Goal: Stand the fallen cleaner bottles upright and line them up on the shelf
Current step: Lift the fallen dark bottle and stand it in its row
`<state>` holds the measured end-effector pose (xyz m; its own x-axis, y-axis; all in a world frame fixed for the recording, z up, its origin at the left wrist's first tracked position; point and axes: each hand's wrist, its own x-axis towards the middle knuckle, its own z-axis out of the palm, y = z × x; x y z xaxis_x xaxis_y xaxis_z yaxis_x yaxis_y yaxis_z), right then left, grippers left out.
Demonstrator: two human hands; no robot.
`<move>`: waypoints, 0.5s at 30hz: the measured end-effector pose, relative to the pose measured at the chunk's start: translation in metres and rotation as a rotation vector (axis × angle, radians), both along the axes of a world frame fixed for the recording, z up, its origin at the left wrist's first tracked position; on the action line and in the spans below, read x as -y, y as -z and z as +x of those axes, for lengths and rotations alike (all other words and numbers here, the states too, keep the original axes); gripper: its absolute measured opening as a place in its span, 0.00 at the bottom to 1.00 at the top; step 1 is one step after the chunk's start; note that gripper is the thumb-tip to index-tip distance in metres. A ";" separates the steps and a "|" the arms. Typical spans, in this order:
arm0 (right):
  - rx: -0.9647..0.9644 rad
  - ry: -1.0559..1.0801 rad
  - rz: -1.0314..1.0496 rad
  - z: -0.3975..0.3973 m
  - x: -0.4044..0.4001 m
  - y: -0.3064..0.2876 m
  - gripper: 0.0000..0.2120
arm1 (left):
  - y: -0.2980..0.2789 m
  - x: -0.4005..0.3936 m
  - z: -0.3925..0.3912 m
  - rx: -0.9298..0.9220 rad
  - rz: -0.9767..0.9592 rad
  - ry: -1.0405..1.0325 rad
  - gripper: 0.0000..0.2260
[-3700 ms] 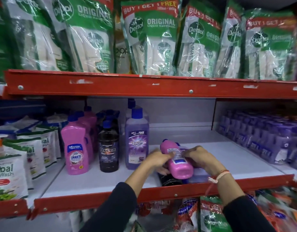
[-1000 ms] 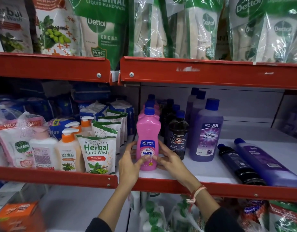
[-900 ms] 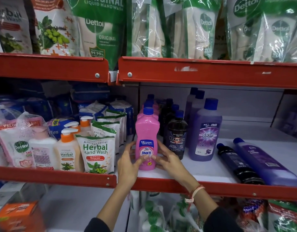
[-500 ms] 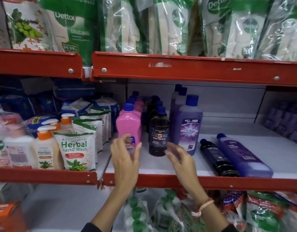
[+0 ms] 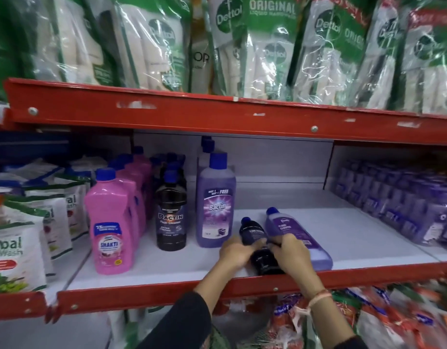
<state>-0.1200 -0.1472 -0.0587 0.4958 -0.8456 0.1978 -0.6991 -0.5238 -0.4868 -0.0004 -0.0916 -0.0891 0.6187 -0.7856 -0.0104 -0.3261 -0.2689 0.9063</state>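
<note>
A fallen black cleaner bottle [image 5: 252, 233] with a blue cap lies on the white shelf [image 5: 167, 263], cap pointing to the back. My left hand [image 5: 233, 253] and my right hand [image 5: 290, 253] both grip it from either side. A fallen purple bottle [image 5: 293, 230] lies touching it on the right. Upright at the left stand a pink Shakti bottle [image 5: 109, 222], a black Bactin bottle [image 5: 171, 217] and a purple Bactin bottle [image 5: 215, 205], each heading a row.
A red shelf lip [image 5: 167, 290] runs along the front edge. The upper red shelf [image 5: 217, 114] carries Dettol refill pouches. Herbal hand wash pouches [image 5: 13, 250] fill the left bay. Wrapped purple bottles [image 5: 403, 207] fill the right bay. White shelf surface shows behind the fallen bottles.
Both hands let go of the upright pink bottle and moved right. They now hold the fallen black bottle. The view has swung right.
</note>
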 end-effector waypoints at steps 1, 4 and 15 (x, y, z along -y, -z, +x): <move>-0.006 -0.011 0.013 -0.002 0.003 -0.001 0.13 | 0.001 0.005 0.000 0.006 0.007 -0.017 0.26; 0.058 -0.036 0.095 0.000 0.008 0.004 0.14 | 0.007 0.006 0.000 -0.089 -0.074 -0.019 0.23; 0.892 -0.414 0.378 0.003 -0.010 0.016 0.30 | -0.011 -0.043 0.001 -0.063 -0.557 0.035 0.26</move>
<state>-0.1165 -0.1368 -0.0752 0.5647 -0.7264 0.3918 0.1916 -0.3464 -0.9183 0.0011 -0.0482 -0.0782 0.6038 -0.7029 0.3759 -0.2671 0.2659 0.9262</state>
